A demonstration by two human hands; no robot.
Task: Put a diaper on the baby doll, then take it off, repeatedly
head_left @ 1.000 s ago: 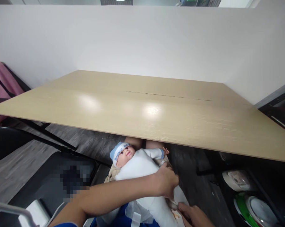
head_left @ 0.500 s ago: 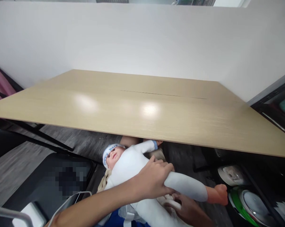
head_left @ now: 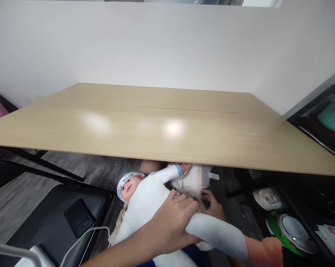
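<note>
A baby doll (head_left: 148, 196) in a white suit and a white cap with blue lettering lies on its back across my lap, head to the left. My left hand (head_left: 175, 218) is wrapped round the top of its raised leg (head_left: 214, 228). Beyond that leg, my right hand (head_left: 213, 205) has its fingers curled at the edge of a white diaper (head_left: 193, 180). The diaper spreads out past the doll's hip, under the table edge, with one tab sticking out to the right. Part of my right hand is hidden by the leg.
A wooden table (head_left: 145, 129) stands just in front, its edge over the doll's arm. At left, a black chair (head_left: 56, 200) bears a dark phone (head_left: 79, 217) and a white cable. A black rack (head_left: 309, 207) at right holds round containers.
My right hand has moved from below the leg to its far side, and the diaper now shows spread out there. My left hand keeps its grip; the foot has shifted right and down.
</note>
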